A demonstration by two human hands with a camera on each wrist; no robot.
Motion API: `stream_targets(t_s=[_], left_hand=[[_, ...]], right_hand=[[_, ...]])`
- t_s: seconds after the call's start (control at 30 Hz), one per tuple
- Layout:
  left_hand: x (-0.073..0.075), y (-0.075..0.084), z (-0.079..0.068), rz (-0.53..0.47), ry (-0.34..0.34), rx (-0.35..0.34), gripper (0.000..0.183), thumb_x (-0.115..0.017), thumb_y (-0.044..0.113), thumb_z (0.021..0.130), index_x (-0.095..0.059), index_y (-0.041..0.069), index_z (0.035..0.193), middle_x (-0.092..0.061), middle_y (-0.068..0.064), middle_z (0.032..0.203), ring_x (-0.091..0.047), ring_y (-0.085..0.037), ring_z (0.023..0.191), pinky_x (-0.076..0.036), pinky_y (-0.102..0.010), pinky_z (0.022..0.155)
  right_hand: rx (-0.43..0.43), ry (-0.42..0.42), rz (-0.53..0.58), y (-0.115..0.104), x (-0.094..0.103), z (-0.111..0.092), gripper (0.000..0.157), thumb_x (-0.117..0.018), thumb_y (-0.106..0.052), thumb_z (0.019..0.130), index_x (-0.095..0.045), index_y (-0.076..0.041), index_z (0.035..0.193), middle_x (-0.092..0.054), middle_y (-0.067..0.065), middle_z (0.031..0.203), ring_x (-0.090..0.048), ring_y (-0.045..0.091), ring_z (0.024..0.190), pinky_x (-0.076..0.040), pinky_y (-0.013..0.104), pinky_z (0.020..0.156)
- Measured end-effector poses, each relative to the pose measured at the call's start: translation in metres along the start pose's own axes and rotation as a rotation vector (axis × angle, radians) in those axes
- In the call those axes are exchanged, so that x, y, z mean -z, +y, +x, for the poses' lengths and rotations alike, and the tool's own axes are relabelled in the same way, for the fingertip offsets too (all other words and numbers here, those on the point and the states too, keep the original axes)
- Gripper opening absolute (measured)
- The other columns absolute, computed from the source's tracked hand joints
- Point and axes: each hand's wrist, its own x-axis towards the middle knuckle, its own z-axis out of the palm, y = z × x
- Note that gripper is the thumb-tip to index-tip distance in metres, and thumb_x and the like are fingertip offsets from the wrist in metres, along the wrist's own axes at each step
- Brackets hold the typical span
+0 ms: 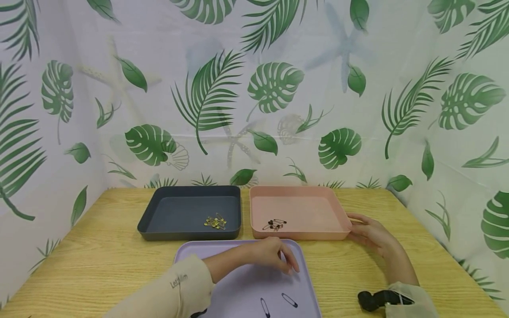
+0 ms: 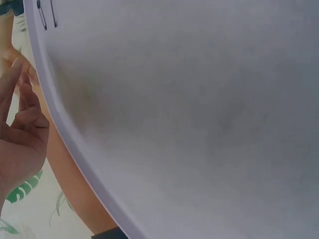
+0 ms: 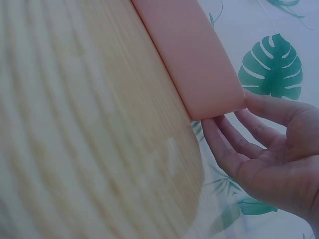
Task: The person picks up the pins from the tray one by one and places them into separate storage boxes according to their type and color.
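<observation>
Above the lilac tray [image 1: 254, 291], my left hand [image 1: 270, 254] hangs with loosely bent fingers pointing down. No object shows in that hand [image 2: 22, 132] in the left wrist view. Two black safety pins [image 1: 290, 300] lie on the tray below it. My right hand [image 1: 371, 234] touches the right end of the pink tray [image 1: 306, 205]; in the right wrist view its extended fingers [image 3: 224, 149] meet the tray's end wall. Several black safety pins [image 1: 275, 224] lie in the pink tray, near its front left corner.
A dark blue-grey tray [image 1: 179, 210] stands left of the pink one, with several gold-coloured safety pins [image 1: 216, 221] inside. Behind the wooden table [image 1: 95, 265] hangs a leaf-patterned curtain [image 1: 222, 168], which also covers both sides.
</observation>
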Motion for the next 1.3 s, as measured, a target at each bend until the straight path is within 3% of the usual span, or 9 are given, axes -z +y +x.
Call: stream_targets(t_s=[0.23, 0.5, 0.7, 0.87, 1.3], left_hand=[[-0.010, 0.003, -0.002, -0.005, -0.080, -0.041, 0.012, -0.072, -0.001, 0.077, -0.073, 0.001, 0.088, -0.064, 0.009, 0.075, -0.048, 0.003, 0.059, -0.039, -0.012, 0.052], [-0.011, 0.005, -0.007, 0.008, -0.198, 0.005, 0.015, -0.075, 0.004, 0.075, -0.074, 0.004, 0.089, -0.064, 0.013, 0.072, -0.051, 0.004, 0.065, -0.038, -0.011, 0.055], [-0.015, 0.003, -0.008, -0.060, -0.275, 0.033, 0.014, -0.074, 0.000, 0.074, -0.073, 0.001, 0.088, -0.062, 0.011, 0.071, -0.050, 0.003, 0.065, -0.038, -0.011, 0.056], [-0.017, 0.001, -0.007, -0.037, -0.262, 0.029, 0.012, -0.074, 0.000, 0.074, -0.073, 0.002, 0.086, -0.060, 0.011, 0.068, -0.048, 0.002, 0.062, -0.036, -0.011, 0.056], [-0.018, 0.003, -0.008, 0.009, -0.270, -0.014, 0.007, -0.072, -0.001, 0.076, -0.072, 0.001, 0.083, -0.060, 0.013, 0.066, -0.049, 0.005, 0.062, -0.041, -0.011, 0.059]], right_hand=[[-0.005, 0.004, -0.012, 0.000, 0.000, 0.000, 0.060, -0.050, -0.005, 0.094, -0.017, 0.009, 0.142, -0.046, 0.015, 0.126, -0.057, 0.014, 0.100, -0.044, 0.035, 0.089], [-0.005, 0.007, -0.038, -0.001, -0.002, -0.001, 0.059, -0.050, -0.006, 0.094, -0.017, 0.009, 0.142, -0.040, 0.023, 0.132, -0.056, 0.016, 0.102, -0.044, 0.035, 0.089], [-0.001, 0.008, -0.026, -0.001, -0.002, 0.000, 0.059, -0.050, -0.005, 0.094, -0.017, 0.009, 0.141, -0.044, 0.020, 0.130, -0.057, 0.016, 0.102, -0.044, 0.035, 0.089], [-0.001, 0.011, -0.006, -0.001, -0.001, 0.000, 0.059, -0.050, -0.004, 0.094, -0.017, 0.010, 0.141, -0.048, 0.016, 0.126, -0.057, 0.016, 0.101, -0.045, 0.035, 0.088], [-0.003, 0.011, -0.038, -0.001, -0.001, -0.001, 0.059, -0.049, -0.005, 0.095, -0.016, 0.009, 0.142, -0.041, 0.022, 0.132, -0.056, 0.016, 0.102, -0.044, 0.035, 0.089]])
